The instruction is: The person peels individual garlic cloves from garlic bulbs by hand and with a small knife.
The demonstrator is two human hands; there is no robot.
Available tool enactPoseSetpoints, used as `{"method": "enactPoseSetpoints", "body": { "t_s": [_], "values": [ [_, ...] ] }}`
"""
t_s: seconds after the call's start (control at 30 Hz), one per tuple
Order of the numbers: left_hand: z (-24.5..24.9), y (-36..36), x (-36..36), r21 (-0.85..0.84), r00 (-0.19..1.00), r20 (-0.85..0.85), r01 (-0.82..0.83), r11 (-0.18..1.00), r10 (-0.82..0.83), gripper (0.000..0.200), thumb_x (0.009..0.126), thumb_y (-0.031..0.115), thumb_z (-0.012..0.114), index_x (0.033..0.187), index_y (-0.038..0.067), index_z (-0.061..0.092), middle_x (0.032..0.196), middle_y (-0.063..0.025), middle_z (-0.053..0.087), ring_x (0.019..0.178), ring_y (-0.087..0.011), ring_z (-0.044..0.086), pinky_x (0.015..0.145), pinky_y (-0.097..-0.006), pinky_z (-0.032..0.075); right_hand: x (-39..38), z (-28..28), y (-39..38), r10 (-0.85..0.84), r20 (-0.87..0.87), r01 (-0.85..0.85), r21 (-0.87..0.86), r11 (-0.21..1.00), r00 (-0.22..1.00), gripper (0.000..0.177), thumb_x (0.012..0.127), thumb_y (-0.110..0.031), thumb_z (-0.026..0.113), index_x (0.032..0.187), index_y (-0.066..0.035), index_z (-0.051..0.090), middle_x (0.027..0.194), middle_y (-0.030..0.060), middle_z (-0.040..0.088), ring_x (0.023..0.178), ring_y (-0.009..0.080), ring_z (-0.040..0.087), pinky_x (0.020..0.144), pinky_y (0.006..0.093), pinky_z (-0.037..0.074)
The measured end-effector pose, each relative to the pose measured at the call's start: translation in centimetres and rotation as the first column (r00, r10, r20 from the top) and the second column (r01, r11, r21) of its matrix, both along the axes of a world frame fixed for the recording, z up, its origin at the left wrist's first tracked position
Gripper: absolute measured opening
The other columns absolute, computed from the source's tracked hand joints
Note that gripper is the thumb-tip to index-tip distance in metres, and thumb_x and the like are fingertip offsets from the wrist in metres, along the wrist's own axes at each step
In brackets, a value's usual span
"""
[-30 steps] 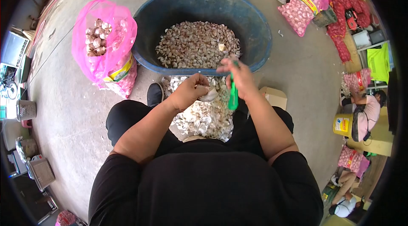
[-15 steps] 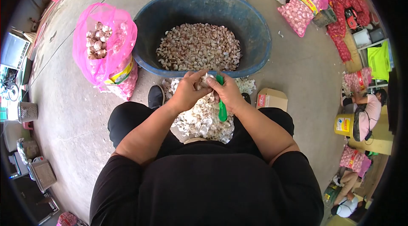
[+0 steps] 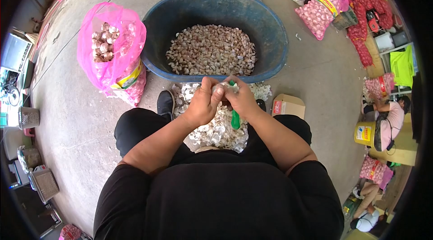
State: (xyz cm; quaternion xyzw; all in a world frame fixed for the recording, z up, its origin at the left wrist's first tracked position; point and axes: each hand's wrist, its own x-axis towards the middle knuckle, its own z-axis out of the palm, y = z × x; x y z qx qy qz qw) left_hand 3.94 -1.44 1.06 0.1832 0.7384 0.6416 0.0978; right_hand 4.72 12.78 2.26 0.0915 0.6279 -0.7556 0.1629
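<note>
My left hand (image 3: pixel 203 103) and my right hand (image 3: pixel 240 101) meet just beyond the near rim of the blue tub (image 3: pixel 155 72), over the pile of skins. Between them the fingers close round a garlic bulb, mostly hidden. A tool with a green handle (image 3: pixel 235 120) hangs down from my right hand, its upper end covered by the fingers. Inside the tub lies a heap of loose garlic cloves (image 3: pixel 211 50). Papery garlic skins (image 3: pixel 221 134) cover the floor between my legs.
Left of the tub stands an open pink net bag (image 3: pixel 110 46) of garlic bulbs. A cardboard box (image 3: pixel 288 106) lies by my right knee. More garlic sacks (image 3: pixel 317 12) rest at the upper right. Two other people sit at the far right, one in a pink shirt (image 3: pixel 391 122).
My hands have turned and drawn closer together around the garlic, which now shows less. The left thumb has moved up. The green handle stands more upright.
</note>
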Motion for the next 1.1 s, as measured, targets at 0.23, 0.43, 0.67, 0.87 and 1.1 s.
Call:
{"method": "enactPoseSetpoints", "body": {
  "t_s": [0.23,0.43,0.67,0.87,1.1],
  "values": [
    [0.7,0.3,0.6,0.036,0.972,0.072,-0.228,0.973,0.225,0.022,0.091,0.018,0.035,0.082,0.000,0.045,0.062,-0.0100,0.052,0.057,-0.0190,0.052,0.055,-0.0300,0.042,0.6,1.4,0.0,-0.041,-0.071,0.029,-0.163,0.986,0.997,0.018,0.078,-0.018,0.059,0.077,-0.008,0.044,0.057,-0.0016,0.045,0.043,0.0059,0.042,0.036,0.0190,0.032],
    [1.5,0.3,0.3,0.008,0.976,0.202,-0.090,0.996,0.087,0.029,0.093,0.025,0.029,0.080,0.005,0.046,0.075,-0.0049,0.049,0.064,-0.0142,0.047,0.056,-0.0269,0.041,0.1,0.8,0.2,0.026,-0.002,-0.025,-0.296,0.955,1.000,0.017,0.078,-0.019,0.060,0.082,-0.009,0.047,0.060,-0.0001,0.049,0.040,0.0052,0.040,0.034,0.0184,0.032],
    [-1.8,1.9,4.1,0.266,0.161,0.963,-0.431,0.862,-0.216,0.048,0.088,0.051,0.016,0.090,0.013,0.045,0.084,-0.0032,0.051,0.072,-0.0175,0.046,0.072,-0.0401,0.041,1.0,-0.8,-0.4,-0.097,0.423,0.214,-0.239,0.947,0.901,0.023,0.080,-0.022,0.058,0.092,-0.006,0.046,0.063,0.0069,0.053,0.039,0.0071,0.042,0.031,0.0205,0.031],
    [-2.4,1.7,1.7,0.347,0.243,0.935,-0.488,0.801,-0.257,0.049,0.087,0.052,0.019,0.094,0.010,0.043,0.083,-0.0057,0.051,0.069,-0.0198,0.046,0.060,-0.0356,0.042,-0.8,-3.2,0.0,-0.257,0.285,0.325,-0.225,0.918,0.923,0.034,0.079,-0.027,0.060,0.098,-0.004,0.044,0.066,0.0061,0.053,0.040,0.0085,0.042,0.034,0.0214,0.032],
    [-0.3,-0.2,-1.2,0.315,0.596,0.796,-0.256,0.914,-0.107,0.034,0.086,0.028,0.046,0.112,0.007,0.043,0.102,-0.0072,0.050,0.089,-0.0172,0.051,0.073,-0.0332,0.042,-1.3,-1.7,1.3,-0.114,0.140,0.119,-0.030,0.992,0.984,0.042,0.077,-0.036,0.061,0.097,-0.002,0.048,0.066,0.0032,0.052,0.046,0.0084,0.045,0.038,0.0200,0.035]
  ]
}}
